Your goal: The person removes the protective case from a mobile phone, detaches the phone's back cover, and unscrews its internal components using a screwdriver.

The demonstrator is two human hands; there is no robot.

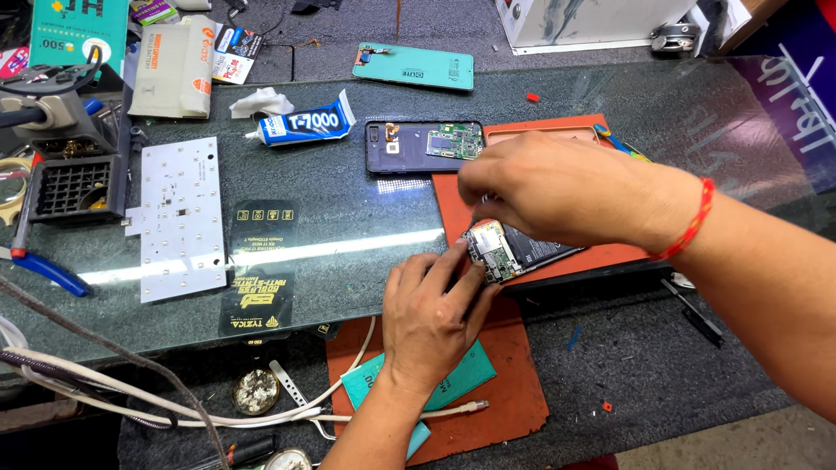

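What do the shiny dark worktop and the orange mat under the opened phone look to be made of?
The dark green worktop looks like glass: glossy, mirroring a bright light strip. The flat orange mat looks like matte rubber or silicone, showing no glare, though that is uncertain.

bare glass (348,222) left of hands; glue tube (305,126), second phone (422,145) crowd behind

A dark stone table (610,348) carries a green-tinted glass sheet (348,226) that mirrors a bright strip of overhead light; pale floor shows at the lower right corner
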